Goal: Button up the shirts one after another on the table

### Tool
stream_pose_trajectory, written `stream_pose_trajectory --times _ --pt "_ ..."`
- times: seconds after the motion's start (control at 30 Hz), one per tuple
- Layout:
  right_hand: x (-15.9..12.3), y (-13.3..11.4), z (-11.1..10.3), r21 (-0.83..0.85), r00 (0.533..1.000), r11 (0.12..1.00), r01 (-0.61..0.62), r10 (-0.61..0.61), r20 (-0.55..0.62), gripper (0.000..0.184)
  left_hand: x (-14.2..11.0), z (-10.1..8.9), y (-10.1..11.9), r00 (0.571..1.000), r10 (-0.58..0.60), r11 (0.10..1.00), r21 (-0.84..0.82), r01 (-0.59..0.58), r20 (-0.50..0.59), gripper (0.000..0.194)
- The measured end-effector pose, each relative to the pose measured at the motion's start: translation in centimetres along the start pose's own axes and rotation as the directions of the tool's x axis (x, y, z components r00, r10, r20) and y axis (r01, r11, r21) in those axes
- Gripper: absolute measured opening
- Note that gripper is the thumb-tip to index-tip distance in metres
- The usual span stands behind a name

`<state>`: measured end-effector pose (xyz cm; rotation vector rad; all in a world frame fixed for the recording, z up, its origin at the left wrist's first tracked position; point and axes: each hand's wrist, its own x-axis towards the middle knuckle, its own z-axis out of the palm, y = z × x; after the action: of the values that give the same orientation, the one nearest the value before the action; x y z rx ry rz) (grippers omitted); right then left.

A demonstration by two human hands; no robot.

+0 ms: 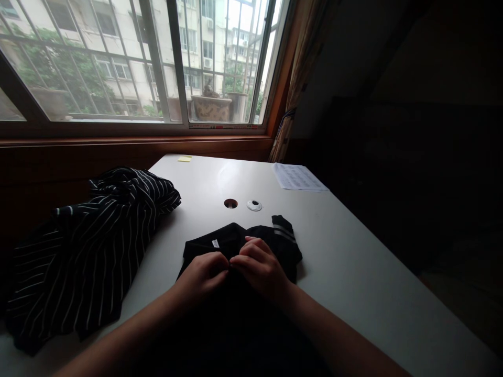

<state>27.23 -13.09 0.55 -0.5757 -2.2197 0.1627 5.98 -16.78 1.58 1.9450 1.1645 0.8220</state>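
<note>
A black garment (231,238) with a small white label and grey stripes at one cuff-like end lies bunched on the table in front of me. My left hand (206,269) is closed at its near side, thumb and fingers pinched together on the dark cloth. Close beside it, almost touching, my right hand (261,264) is also closed on the garment, its fingers curled. The fingertips of both hands meet near the middle of the cloth. Dark fabric below the hands blends into shadow, so its lower edge cannot be made out.
A black-and-white striped cloth (106,235) lies heaped on the left of the white table (361,272). Toward the back are a round hole (230,203), its loose cover (254,205), printed papers (299,177) and a yellow note (184,158). A barred window (181,63) stands behind.
</note>
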Motion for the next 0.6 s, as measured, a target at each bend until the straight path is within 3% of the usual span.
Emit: stream_pose_trajectory --times 0.13,0.3,0.4,0.5,0.6 --pt "-0.2 0.0 -0.3 -0.039 0.999 0.999 -0.018 0.016 -0.051 0.038 0.3 -0.4 -0.6 0.999 -0.029 0.995 -0.09 0.032 0.025 0.008" --pt "-0.7 0.2 -0.5 -0.2 0.97 0.962 -0.186 0.147 -0.194 0.013 0.6 -1.2 -1.0 0.996 -0.016 0.975 -0.221 0.035 0.088 0.011" --pt "-0.7 0.3 -0.4 -0.209 0.988 0.967 -0.146 0.134 -0.07 0.008 0.7 -1.5 -1.1 0.994 -0.022 0.96 -0.274 0.05 0.104 0.014" --pt "-0.5 0.3 -0.2 -0.091 0.995 0.993 -0.07 0.076 0.068 0.009 0.6 -1.5 -1.3 0.992 -0.063 0.947 -0.307 0.094 0.11 0.015" --pt "-0.3 0.4 -0.1 0.02 0.992 0.999 -0.04 0.037 0.124 0.01 0.5 -1.5 -1.5 0.988 -0.094 0.932 -0.337 0.131 0.125 0.016"
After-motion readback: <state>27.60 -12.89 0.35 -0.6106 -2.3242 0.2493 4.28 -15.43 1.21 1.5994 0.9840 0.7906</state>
